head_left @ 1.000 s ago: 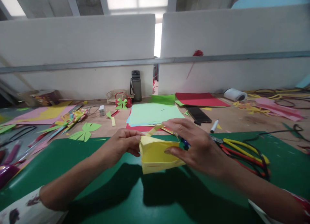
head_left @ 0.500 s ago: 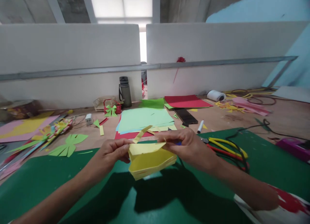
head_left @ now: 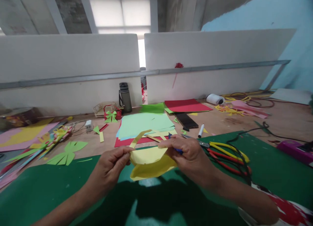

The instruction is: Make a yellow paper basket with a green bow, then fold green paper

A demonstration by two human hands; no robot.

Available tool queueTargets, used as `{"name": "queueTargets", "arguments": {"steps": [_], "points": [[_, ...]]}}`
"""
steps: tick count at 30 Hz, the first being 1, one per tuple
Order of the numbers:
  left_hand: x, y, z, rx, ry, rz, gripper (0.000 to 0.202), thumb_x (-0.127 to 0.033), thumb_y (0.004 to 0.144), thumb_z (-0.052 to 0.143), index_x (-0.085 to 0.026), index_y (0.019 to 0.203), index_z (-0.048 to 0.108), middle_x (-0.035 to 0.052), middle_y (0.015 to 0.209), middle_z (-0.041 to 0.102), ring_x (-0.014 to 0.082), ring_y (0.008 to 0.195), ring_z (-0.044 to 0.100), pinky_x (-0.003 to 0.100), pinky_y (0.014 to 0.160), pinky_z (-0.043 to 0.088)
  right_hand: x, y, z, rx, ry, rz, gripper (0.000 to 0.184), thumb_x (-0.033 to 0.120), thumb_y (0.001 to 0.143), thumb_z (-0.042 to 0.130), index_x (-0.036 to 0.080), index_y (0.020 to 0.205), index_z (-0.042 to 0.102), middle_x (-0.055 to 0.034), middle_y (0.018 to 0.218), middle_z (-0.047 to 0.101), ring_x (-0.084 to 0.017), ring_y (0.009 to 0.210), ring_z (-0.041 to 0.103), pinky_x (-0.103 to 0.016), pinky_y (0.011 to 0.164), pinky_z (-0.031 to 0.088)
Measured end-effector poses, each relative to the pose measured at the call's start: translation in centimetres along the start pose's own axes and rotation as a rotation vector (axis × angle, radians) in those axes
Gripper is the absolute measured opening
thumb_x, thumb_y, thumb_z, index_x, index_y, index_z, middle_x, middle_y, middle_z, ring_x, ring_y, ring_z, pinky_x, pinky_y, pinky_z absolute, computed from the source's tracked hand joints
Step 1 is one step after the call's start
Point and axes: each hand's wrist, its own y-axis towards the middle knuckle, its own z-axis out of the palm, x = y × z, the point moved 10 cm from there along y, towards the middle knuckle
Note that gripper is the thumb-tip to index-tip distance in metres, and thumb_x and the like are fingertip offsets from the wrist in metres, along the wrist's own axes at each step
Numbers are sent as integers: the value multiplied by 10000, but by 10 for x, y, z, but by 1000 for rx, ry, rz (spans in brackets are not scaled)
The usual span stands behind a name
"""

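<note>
Both hands hold a folded yellow paper piece just above the green cutting mat. My left hand pinches its left end between thumb and fingers. My right hand grips its right upper edge, fingers curled over it. A thin yellow paper strip arches up from the piece's top. Something blue peeks out under my right fingers; I cannot make out what it is.
Behind the hands lies a stack of pale green and red sheets. Yellow, red and black cables and scissors lie right of my hand. A grey bottle, a phone, a marker and paper bows sit further off.
The yellow piece has tipped and flattened as both hands pull its ends apart; my right hand went from lying open on its side to gripping the top edge. The camera swung right.
</note>
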Motion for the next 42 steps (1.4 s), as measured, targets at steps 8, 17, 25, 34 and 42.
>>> {"name": "queueTargets", "arguments": {"steps": [8, 17, 25, 34, 42], "points": [[-7, -3, -1, -52, -12, 24, 236, -294, 910, 443, -157, 873, 631, 12, 729, 631, 127, 676, 584, 198, 622, 471, 0, -2, -7, -121, 12, -5, 249, 89, 782, 522, 219, 827, 730, 29, 687, 718, -140, 655, 659, -366, 844, 500], [-8, 6, 0, 129, 186, -31, 298, -314, 904, 451, -150, 797, 677, 23, 693, 662, 140, 605, 595, 215, 551, 443, -11, -3, -1, -88, -8, 51, 239, 127, 789, 535, 258, 807, 735, 21, 739, 744, -185, 706, 693, -450, 923, 468], [-75, 21, 12, 87, 267, 222, 211, -264, 886, 528, -183, 951, 712, 39, 913, 719, 170, 865, 626, 246, 776, 469, 2, -9, 22, 17, -111, -100, 196, 156, 855, 527, 240, 915, 694, -9, 855, 759, -190, 750, 705, -480, 941, 416], [-50, 23, 44, 299, 42, 36, 208, -298, 805, 632, -173, 948, 717, 11, 804, 707, 174, 728, 610, 223, 620, 461, 15, -13, 20, -25, -241, -256, 178, 118, 864, 490, 212, 877, 641, -6, 770, 750, -158, 657, 687, -397, 848, 440], [-47, 23, 49, 262, 126, 46, 177, -257, 823, 620, -169, 947, 709, -11, 728, 651, 116, 640, 531, 185, 559, 390, 18, -11, 17, -49, -220, -224, 230, 25, 808, 488, 195, 869, 631, -1, 779, 741, -144, 641, 669, -385, 843, 439]]}}
